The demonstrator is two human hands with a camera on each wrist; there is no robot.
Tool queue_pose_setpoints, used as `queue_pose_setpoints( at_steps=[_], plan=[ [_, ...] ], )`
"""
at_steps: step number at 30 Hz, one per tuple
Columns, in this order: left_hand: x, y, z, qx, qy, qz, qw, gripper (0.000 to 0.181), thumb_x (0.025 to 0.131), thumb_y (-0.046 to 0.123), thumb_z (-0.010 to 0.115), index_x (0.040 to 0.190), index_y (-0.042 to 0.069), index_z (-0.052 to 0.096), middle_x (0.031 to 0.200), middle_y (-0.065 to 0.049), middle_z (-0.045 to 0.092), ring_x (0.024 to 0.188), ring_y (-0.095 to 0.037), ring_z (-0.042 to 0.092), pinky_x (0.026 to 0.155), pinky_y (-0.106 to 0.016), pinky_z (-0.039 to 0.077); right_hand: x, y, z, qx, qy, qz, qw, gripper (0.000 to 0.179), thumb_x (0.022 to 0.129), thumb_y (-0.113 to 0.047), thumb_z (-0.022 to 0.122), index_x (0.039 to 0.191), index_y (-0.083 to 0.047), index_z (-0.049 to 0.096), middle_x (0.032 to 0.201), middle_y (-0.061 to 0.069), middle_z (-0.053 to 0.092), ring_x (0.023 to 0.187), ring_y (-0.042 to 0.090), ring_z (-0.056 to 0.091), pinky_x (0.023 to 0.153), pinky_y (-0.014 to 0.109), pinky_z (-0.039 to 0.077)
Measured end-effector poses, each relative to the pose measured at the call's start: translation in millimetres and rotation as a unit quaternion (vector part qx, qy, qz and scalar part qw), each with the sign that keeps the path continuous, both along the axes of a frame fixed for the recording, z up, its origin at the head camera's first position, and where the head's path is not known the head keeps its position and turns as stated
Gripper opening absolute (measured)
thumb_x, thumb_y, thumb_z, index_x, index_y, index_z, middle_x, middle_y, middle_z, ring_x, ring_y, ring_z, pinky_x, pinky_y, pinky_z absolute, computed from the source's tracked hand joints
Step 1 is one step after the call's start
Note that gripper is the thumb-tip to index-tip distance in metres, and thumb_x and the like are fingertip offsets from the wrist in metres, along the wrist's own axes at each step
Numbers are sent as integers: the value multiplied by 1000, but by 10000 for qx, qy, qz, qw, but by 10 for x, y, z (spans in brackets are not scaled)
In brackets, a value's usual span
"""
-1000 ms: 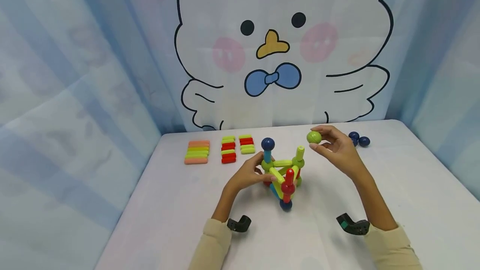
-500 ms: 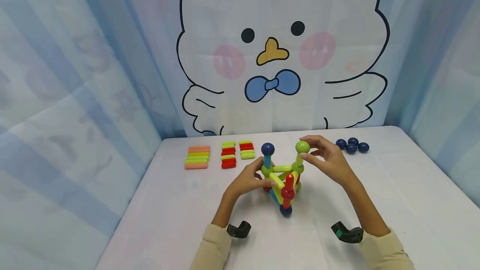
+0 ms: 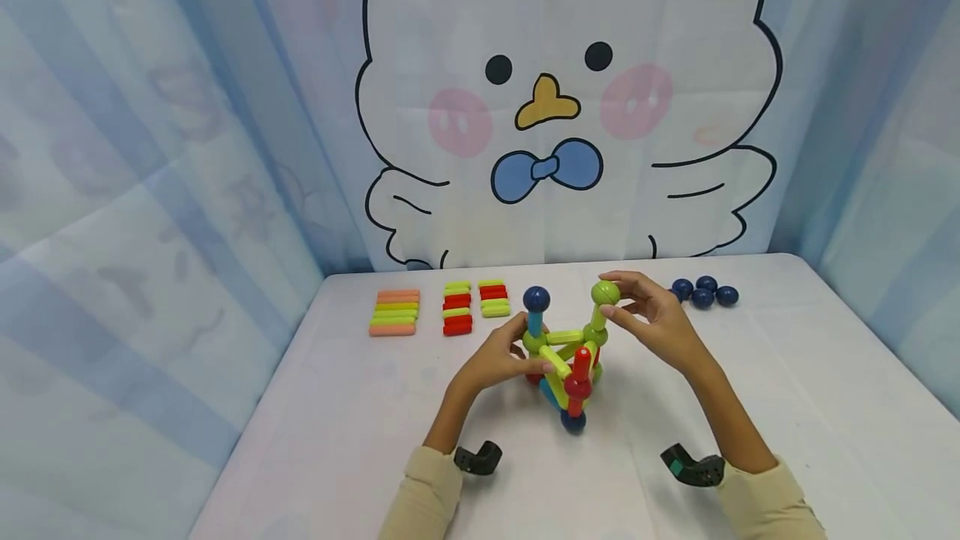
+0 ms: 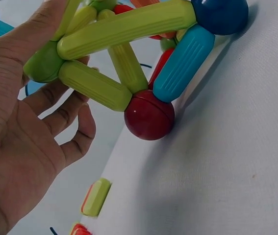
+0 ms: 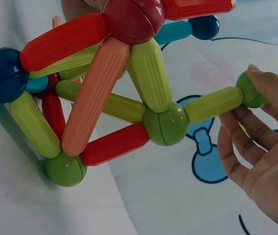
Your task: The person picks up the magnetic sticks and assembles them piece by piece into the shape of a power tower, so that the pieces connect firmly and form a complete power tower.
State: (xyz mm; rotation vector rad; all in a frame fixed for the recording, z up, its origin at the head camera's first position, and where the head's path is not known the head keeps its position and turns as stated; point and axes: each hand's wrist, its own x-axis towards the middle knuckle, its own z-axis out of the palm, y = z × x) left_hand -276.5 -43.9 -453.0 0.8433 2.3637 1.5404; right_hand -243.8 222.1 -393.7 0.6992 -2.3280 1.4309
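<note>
A frame of coloured rods and balls (image 3: 564, 337) stands on the table between my hands. My left hand (image 3: 495, 354) grips its left side, thumb and fingers round the upper part by a green ball (image 4: 44, 62). With thumb and fingers, my right hand (image 3: 654, 317) pinches a light green ball (image 3: 605, 292) that sits on top of an upright yellow-green rod (image 5: 214, 105). A dark blue ball (image 3: 536, 299) tops the blue rod at the back left. At the front, a red rod (image 3: 581, 362) points up from a red ball (image 3: 577, 387) with nothing on its end.
Loose rods lie in rows at the back left: long orange and yellow-green ones (image 3: 394, 312), and short red and yellow-green ones (image 3: 457, 308). Several dark blue balls (image 3: 702, 297) sit at the back right. Behind the table (image 3: 337, 440) hangs a printed curtain (image 3: 555, 223).
My right hand has brought the light green ball left and set it against the upright yellow-green rod's top, where it stays. My left hand keeps its grip on the frame.
</note>
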Motion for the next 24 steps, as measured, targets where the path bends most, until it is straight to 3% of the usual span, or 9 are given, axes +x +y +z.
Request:
queue_pose_setpoints(
  at_steps=[7,13,19,24],
  plan=[
    [5,-2,-2,10,29,-16,10000,50,81,38,78,118,16,52,110,-1,61,103,-13,59,83,-28,54,-32,76,-45,138,-137,59,9998,44,94,-8,63,137,-8,51,116,18,64,100,-7,59,84,10,51],
    [2,2,6,-138,229,75,9996,50,80,40,79,115,17,53,107,1,61,102,-11,57,84,-30,53,-107,216,-117,95,-164,-347,9992,31,100,-13,55,130,-4,56,108,14,67,95,-8,60,79,11,52],
    [8,6,10,-437,501,311,9973,49,78,43,80,111,19,52,97,4,60,96,-14,55,76,-26,51,-206,442,-259,130,-217,-1409,9897,30,101,-24,54,117,-1,63,102,17,70,81,-9,61,71,7,49],
    [39,16,39,-545,572,306,9964,55,76,49,79,112,18,52,91,1,56,88,-17,53,67,-22,49,-299,729,-432,438,-514,-2682,9610,36,102,-31,51,120,-1,62,105,20,68,76,-1,59,60,10,45]
  ],
)
